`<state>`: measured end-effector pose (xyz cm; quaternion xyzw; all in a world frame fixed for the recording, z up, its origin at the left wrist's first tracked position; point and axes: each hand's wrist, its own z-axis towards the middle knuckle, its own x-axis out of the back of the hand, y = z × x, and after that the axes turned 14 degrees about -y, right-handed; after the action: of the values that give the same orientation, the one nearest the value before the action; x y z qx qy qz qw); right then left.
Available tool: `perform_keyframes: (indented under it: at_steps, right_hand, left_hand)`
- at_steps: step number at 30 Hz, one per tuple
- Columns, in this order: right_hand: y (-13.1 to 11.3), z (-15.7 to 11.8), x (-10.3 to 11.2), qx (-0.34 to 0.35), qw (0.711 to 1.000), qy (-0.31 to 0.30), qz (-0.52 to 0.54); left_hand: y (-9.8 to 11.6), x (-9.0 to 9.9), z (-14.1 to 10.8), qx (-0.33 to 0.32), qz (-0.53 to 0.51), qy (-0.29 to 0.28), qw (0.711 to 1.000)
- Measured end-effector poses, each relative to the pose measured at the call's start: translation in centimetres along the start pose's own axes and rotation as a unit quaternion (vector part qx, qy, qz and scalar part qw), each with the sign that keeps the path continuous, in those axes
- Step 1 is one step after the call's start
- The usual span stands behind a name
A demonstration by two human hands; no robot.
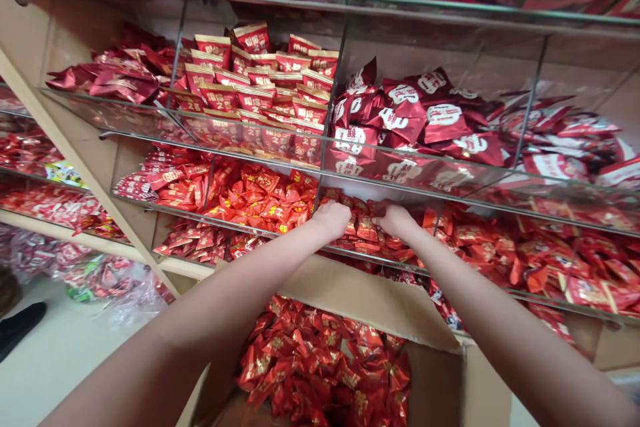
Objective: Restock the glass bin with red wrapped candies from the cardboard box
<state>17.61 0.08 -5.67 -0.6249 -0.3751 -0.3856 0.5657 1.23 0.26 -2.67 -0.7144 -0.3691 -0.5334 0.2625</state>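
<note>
Both my arms reach over an open cardboard box into a middle shelf compartment of small red snack packets (367,228). My left hand (334,219) is at the compartment's left side by the glass divider, its fingers curled down. Whatever lies inside them is hidden. My right hand (396,220) is at the other side of the same packets, fingers bent, with a fingertip against the pile. I cannot make out anything in its grasp. Below, the cardboard box (370,293) contains a heap of shiny red packets (325,367) with gold print.
A glass shelf edge (280,159) runs just above my hands. Orange-red packets (265,197) fill the compartment to the left, and more red packets (475,240) lie to the right. Gold-edged packets (260,90) and dark red bags (415,110) stand above. Plastic bags (120,280) lie at lower left.
</note>
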Motion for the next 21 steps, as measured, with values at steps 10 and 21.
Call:
perform_keyframes:
  at_steps: [10, 21]
  right_hand:
    - [-1.2, -1.9, -0.4, 0.029, 0.995, -0.032, -0.087]
    - [-0.9, -0.4, -0.3, 0.016, 0.996, -0.045, -0.073]
  left_hand:
    - [0.1, 0.1, 0.0, 0.011, 0.032, -0.018, 0.999]
    - [0.3, -0.2, 0.3, 0.002, 0.033, 0.005, 0.999]
